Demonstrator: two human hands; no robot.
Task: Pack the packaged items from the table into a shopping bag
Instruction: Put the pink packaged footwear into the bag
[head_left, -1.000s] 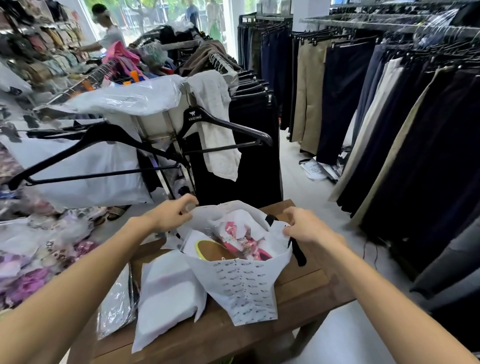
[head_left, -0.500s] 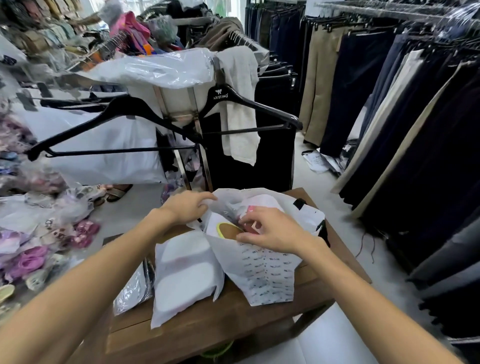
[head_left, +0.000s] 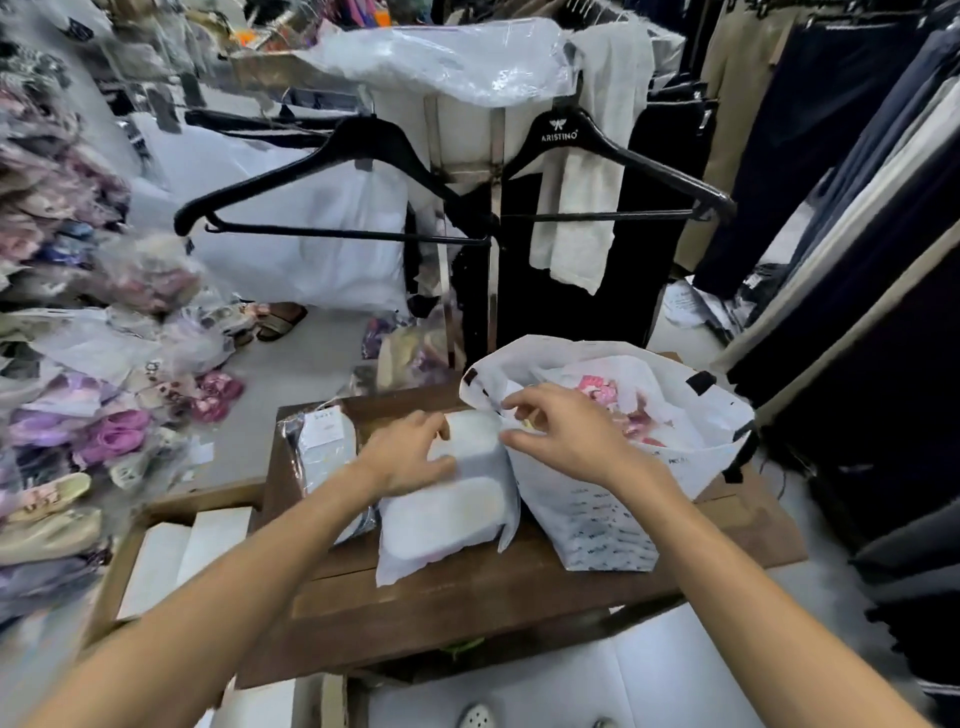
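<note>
Head view: your left hand (head_left: 410, 457) lies on the white packet (head_left: 447, 514), fingers loosely spread; your right hand (head_left: 566, 436), fingers narrow, pinches the bag (head_left: 608, 514) rim at three o'clock of it.

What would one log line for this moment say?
left hand: on white package, table | right hand: at shopping bag rim | bag: open, partly filled | clear-wrapped package: unpacked

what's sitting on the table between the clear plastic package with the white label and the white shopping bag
In the head view, a white opaque plastic package lies between the clear labelled package and the white printed shopping bag, with the left hand on its far end.
</note>
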